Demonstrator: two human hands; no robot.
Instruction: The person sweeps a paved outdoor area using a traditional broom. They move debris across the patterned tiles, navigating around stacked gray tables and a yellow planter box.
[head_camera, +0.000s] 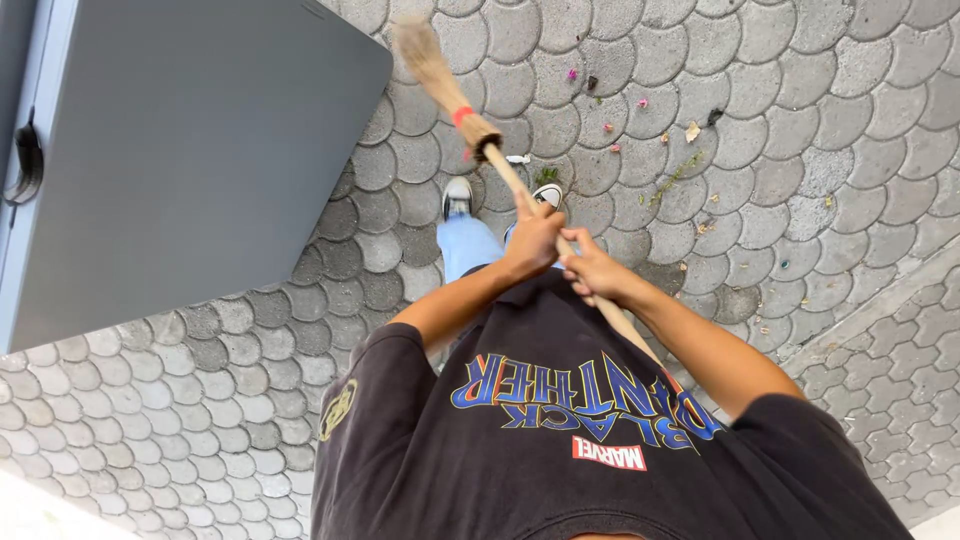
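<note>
Both hands grip the broom handle (520, 190): right hand (597, 270) nearer, left hand (533, 240) just beyond it. Farther on, the broom's bristles (428, 58) hang blurred over the paving (800, 150), left of scattered petals and leaves (640, 110). A grey panel (190, 140) lies far left.

Open paving (800, 150) ahead and to the right, littered only with small leaves and petals (640, 102) lying flat. Blocked on the left by a large grey panel (190, 150) reaching close to the broom head (435, 60). Narrow gap of bare pavers between panel and broom. Feet (457, 195) directly below the hands, crowding the ground there.
</note>
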